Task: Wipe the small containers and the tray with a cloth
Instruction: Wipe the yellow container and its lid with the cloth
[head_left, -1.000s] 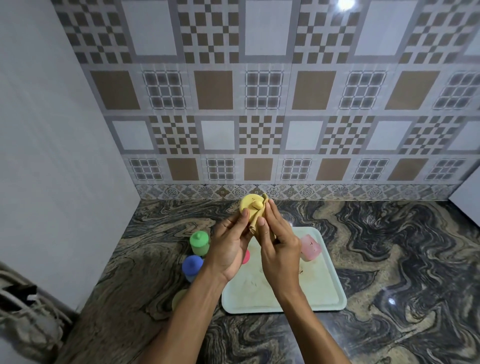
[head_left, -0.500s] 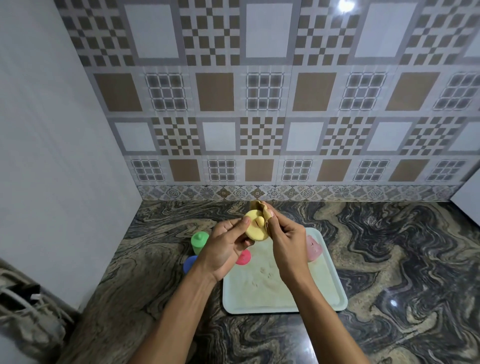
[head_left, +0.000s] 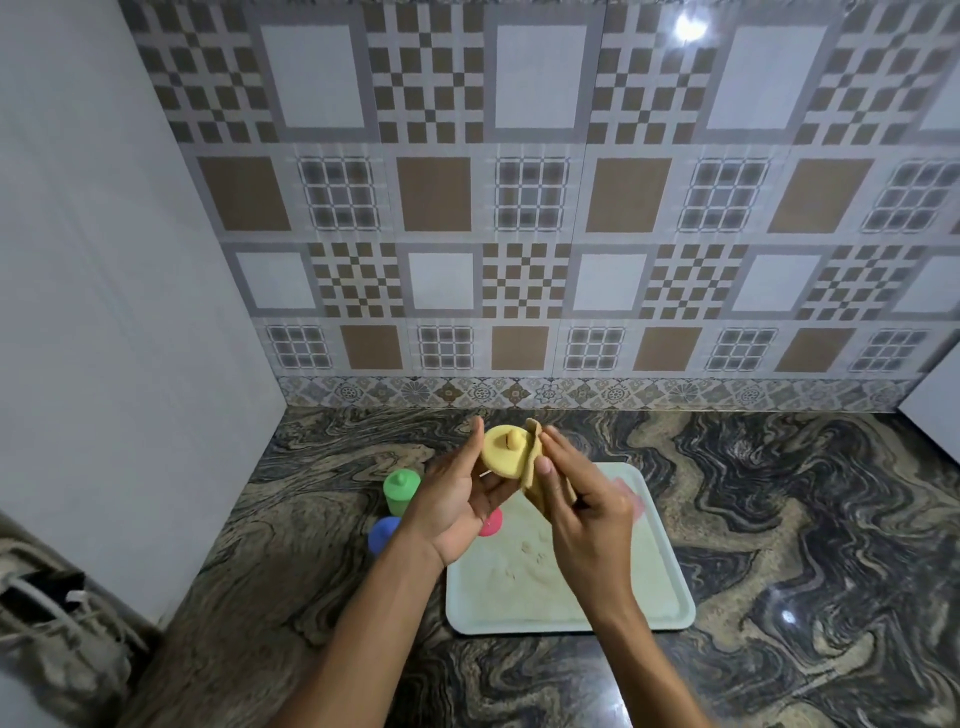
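My left hand (head_left: 457, 501) holds a small yellow container (head_left: 505, 452) up above the tray, its knobbed lid facing me. My right hand (head_left: 582, 514) pinches a tan cloth (head_left: 534, 467) against the container's right edge. Below lies a pale green tray (head_left: 665, 608) with a soiled bottom. A pink container (head_left: 631, 496) on the tray shows partly behind my right hand. A pink lid (head_left: 492, 524) peeks out under my left hand. A green container (head_left: 401, 489) and a blue container (head_left: 383, 534) stand on the counter left of the tray.
The dark marbled counter (head_left: 805, 519) runs to a tiled back wall and a plain white wall on the left. A grey bundle with cords (head_left: 52, 639) lies at the lower left. A white object's corner (head_left: 935, 415) shows at the right edge.
The yellow container has tipped so its lid faces me more fully. My right hand with the cloth has slid down its right edge. Both hands sit slightly lower than a second ago.
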